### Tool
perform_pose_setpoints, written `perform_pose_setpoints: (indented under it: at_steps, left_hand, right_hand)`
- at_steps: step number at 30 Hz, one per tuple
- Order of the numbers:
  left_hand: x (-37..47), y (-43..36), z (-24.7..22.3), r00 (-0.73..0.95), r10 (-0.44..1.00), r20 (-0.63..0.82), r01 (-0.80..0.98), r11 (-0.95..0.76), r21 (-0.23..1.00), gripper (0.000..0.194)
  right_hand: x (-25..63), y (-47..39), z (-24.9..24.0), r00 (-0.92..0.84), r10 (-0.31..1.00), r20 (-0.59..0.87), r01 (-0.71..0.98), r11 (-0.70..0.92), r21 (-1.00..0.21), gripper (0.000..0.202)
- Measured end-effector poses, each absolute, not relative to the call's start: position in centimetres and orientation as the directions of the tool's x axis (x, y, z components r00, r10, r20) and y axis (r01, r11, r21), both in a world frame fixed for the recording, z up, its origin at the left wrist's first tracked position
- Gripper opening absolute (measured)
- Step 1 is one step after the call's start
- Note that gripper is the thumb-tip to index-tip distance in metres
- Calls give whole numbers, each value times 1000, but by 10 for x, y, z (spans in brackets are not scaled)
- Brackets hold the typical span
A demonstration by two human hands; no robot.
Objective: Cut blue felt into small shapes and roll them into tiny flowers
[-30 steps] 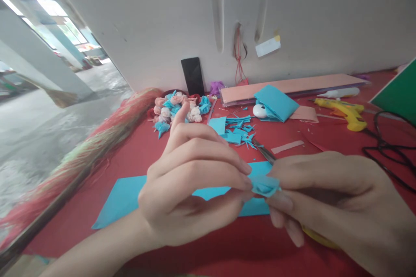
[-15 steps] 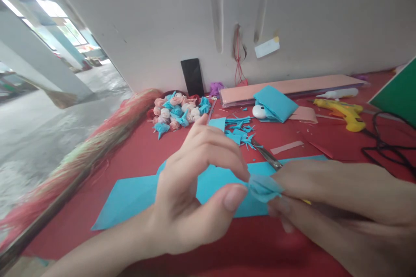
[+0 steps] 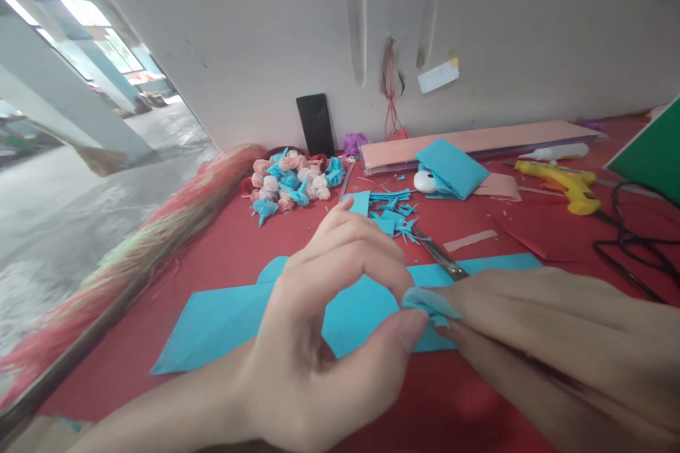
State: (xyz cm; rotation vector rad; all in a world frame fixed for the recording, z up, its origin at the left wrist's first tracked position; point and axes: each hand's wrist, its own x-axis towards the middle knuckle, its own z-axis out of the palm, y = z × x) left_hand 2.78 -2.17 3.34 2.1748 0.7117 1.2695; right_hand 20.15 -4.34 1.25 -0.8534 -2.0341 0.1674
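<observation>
A small folded piece of blue paper point(image 3: 431, 303) is held between my two hands above the red table. My left hand point(image 3: 340, 325) pinches its left edge between thumb and index finger, with the other fingers curled loosely above. From the right, my right hand point(image 3: 542, 340) grips the same piece with its fingertips. Below both hands lies a wide sheet of blue paper point(image 3: 212, 325), partly hidden by my left hand. Behind my right hand, metal scissors point(image 3: 443, 258) rest partly on the sheet.
Beyond lie a pile of paper roses point(image 3: 290, 180), blue scraps point(image 3: 393, 216), a folded blue packet point(image 3: 457, 170) and a yellow glue gun point(image 3: 568, 187) with black cable. A black phone point(image 3: 315, 125) leans on the wall. A fringed bundle point(image 3: 159, 226) runs along the left edge.
My left thumb and index finger have closed onto the blue piece, where a gap showed before. The piece looks flatter and more folded, and my left hand has shifted slightly right.
</observation>
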Motion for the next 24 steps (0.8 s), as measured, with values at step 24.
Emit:
perform_pose_setpoints:
  at_steps: [24]
  left_hand:
    - [17, -26, 40, 450, 730, 514, 233, -652, 721, 16]
  right_hand:
    - [200, -38, 17, -550, 530, 646, 541, 815, -207, 33]
